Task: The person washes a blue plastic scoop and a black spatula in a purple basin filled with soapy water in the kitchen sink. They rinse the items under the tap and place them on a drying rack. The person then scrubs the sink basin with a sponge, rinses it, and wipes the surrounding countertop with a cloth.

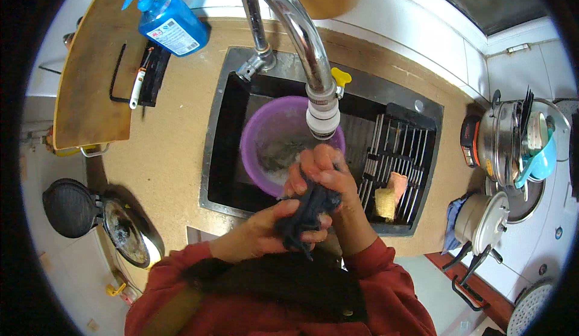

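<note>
A wet, dark cloth (310,209) is bunched between my two hands over the front of the sink. My left hand (276,227) grips its lower part, fingers wrapped around from below. Higher up, my right hand (328,171) squeezes the cloth's upper end in a fist. Just beyond my hands a purple plastic basin (253,130) stands in the dark sink (228,155), holding foamy water. The chrome gooseneck faucet (301,24) arches over it, its white nozzle (323,118) right above my right hand. A yellow valve handle (341,77) sits beside the nozzle.
A metal rack (398,141) in the sink's right side carries a yellow sponge (385,204). At left are a blue pump bottle (174,26), a wooden board (97,74), a white-handled peeler (137,89) and an open electric griddle (126,234). Pots (497,141) and a pressure cooker (481,223) stand right.
</note>
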Action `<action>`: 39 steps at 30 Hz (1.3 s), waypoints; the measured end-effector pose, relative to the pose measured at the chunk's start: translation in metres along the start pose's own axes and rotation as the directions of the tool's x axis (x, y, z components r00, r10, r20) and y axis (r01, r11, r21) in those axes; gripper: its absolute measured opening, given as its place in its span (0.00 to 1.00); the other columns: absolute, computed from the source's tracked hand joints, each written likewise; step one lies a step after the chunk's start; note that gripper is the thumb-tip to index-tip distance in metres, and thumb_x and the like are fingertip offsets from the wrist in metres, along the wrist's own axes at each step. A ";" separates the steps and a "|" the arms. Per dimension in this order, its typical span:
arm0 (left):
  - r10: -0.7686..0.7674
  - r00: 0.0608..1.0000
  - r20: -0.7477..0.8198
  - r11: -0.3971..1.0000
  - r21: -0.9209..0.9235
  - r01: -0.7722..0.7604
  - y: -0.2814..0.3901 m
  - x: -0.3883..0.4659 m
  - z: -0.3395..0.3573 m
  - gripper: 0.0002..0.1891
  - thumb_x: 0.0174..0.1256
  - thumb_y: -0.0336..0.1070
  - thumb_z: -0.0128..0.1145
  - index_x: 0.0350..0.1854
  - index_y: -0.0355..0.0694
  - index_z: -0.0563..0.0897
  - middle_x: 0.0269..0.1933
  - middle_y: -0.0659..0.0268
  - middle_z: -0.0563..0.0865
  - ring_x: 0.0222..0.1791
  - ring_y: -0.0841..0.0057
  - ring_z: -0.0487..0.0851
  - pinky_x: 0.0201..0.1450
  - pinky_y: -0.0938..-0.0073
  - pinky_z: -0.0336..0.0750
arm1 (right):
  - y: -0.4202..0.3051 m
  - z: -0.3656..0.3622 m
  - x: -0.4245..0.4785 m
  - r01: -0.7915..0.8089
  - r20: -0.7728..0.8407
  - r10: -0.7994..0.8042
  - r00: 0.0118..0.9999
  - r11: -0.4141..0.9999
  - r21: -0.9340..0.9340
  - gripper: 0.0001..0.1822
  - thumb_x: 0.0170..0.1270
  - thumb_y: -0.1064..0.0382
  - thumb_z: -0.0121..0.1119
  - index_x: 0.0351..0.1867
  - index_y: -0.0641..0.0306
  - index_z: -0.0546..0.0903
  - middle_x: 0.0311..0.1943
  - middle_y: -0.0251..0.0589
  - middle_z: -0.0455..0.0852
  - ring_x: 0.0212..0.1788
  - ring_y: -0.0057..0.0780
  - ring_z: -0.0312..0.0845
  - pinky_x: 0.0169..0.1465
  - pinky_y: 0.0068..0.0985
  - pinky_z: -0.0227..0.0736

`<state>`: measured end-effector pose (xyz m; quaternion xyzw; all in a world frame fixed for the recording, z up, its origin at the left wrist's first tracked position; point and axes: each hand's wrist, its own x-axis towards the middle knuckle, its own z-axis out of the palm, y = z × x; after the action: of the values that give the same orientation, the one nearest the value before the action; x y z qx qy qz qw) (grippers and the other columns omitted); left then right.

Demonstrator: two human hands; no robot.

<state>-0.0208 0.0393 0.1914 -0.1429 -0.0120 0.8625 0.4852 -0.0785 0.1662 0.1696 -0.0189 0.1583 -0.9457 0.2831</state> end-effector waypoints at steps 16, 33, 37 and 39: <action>0.351 0.740 -0.574 0.719 0.671 0.180 0.021 0.048 -0.109 0.19 0.53 0.35 0.58 0.48 0.40 0.71 0.40 0.69 0.77 0.39 0.80 0.75 0.40 0.77 0.70 | 0.036 -0.093 0.033 -0.117 -0.114 -0.039 0.993 -0.072 -0.991 0.08 0.44 0.64 0.56 0.18 0.67 0.73 0.18 0.52 0.76 0.24 0.46 0.74 0.31 0.35 0.69; 0.515 0.802 -0.303 0.796 0.517 -0.316 0.023 -0.025 -0.072 0.18 0.62 0.40 0.48 0.53 0.41 0.70 0.53 0.61 0.75 0.53 0.66 0.72 0.53 0.64 0.68 | -0.002 -0.064 -0.086 -0.071 -0.492 -0.017 0.870 0.984 -0.161 0.18 0.59 0.52 0.53 0.48 0.55 0.73 0.44 0.39 0.77 0.46 0.34 0.73 0.52 0.38 0.65; 0.584 0.749 -0.313 0.771 0.502 -0.391 -0.011 -0.037 -0.079 0.21 0.56 0.36 0.50 0.54 0.43 0.68 0.53 0.63 0.74 0.53 0.68 0.71 0.51 0.66 0.66 | 0.022 -0.051 -0.090 0.136 -0.282 -0.035 0.959 0.928 0.347 0.20 0.63 0.45 0.43 0.44 0.56 0.76 0.41 0.39 0.79 0.45 0.36 0.73 0.56 0.42 0.61; 0.589 0.741 -0.323 0.766 0.516 -0.384 -0.028 -0.043 -0.085 0.24 0.53 0.34 0.50 0.55 0.43 0.66 0.54 0.63 0.73 0.53 0.69 0.70 0.52 0.65 0.65 | 0.026 -0.044 -0.098 0.146 -0.243 -0.063 0.968 0.929 0.340 0.22 0.63 0.43 0.41 0.42 0.56 0.76 0.41 0.37 0.79 0.48 0.38 0.70 0.56 0.41 0.60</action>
<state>0.0452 0.0076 0.1240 -0.2372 0.3279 0.8816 0.2430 0.0122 0.2117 0.1251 0.1329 0.0151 -0.9683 0.2108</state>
